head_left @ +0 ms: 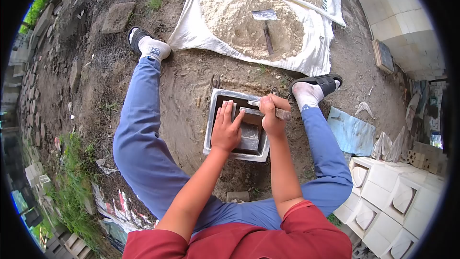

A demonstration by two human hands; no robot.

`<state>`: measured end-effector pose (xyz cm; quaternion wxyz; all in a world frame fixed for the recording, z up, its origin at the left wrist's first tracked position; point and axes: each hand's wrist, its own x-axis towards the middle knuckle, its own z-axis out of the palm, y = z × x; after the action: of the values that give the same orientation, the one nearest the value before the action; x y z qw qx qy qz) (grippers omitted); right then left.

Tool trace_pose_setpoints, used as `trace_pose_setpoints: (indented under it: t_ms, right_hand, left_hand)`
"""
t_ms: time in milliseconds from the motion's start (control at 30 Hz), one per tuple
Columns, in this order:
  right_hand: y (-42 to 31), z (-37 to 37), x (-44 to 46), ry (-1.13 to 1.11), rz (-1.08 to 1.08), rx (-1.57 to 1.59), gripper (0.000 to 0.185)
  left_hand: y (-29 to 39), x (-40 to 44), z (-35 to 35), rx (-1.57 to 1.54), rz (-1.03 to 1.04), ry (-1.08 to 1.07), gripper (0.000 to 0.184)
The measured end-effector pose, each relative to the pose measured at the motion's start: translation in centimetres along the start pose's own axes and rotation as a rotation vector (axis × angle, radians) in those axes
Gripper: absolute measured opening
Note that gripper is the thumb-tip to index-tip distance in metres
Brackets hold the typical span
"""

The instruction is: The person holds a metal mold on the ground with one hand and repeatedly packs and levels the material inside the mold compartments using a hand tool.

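A square metal mould point(209, 129) with a raised block point(249, 136) inside lies on the ground between the legs. My left hand point(226, 127) rests on the mould's inner part at the left, fingers stretched out and lying flat. My right hand point(273, 115) is closed around the handle of a flat tool point(282, 113) at the mould's upper right. The tool's thin end reaches left over the mould, close to my left fingertips. Metal loops stand at the mould's far side.
Beyond the mould, a white sack point(191, 33) holds pale powder point(225, 9) with a trowel point(268, 36) on it. White moulded blocks point(378, 187) stand at the lower right, near a blue sheet point(351, 132). A flat stone point(118, 17) lies upper left.
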<state>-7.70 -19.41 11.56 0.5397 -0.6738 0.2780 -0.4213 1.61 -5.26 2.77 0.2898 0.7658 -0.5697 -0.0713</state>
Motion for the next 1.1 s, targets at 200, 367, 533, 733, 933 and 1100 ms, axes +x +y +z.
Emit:
trace_pose_setpoints:
  t_ms: [200,367,533,733,933,1100]
  right_hand:
    - [5.4,1.2,-1.2,-0.034,-0.085,-0.159,0.035]
    - [7.3,1.3,-0.3,0.019,0.136,0.105,0.041]
    - [3.9,0.8,0.7,0.102,0.101,0.304,0.043]
    - [6.4,1.7,-0.5,0.008,0.006,0.094,0.042]
    - [7.0,1.9,0.6,0.034,0.177,0.299,0.043]
    - [3.1,0.7,0.7,0.032,0.142,0.439,0.043]
  left_hand:
    - [-0.2,-0.3,0.1,0.002,0.002,-0.004,0.056]
    - [-0.1,-0.1,0.3,-0.022,0.001,0.037,0.058]
    - [0.0,-0.1,0.1,-0.007,-0.009,0.008,0.053]
    - [-0.2,-0.1,0.5,0.012,0.009,0.028,0.053]
    - [0.0,0.1,0.4,-0.011,0.012,0.035,0.054]
    - [-0.1,0.0,0.3,0.007,0.003,0.025,0.051]
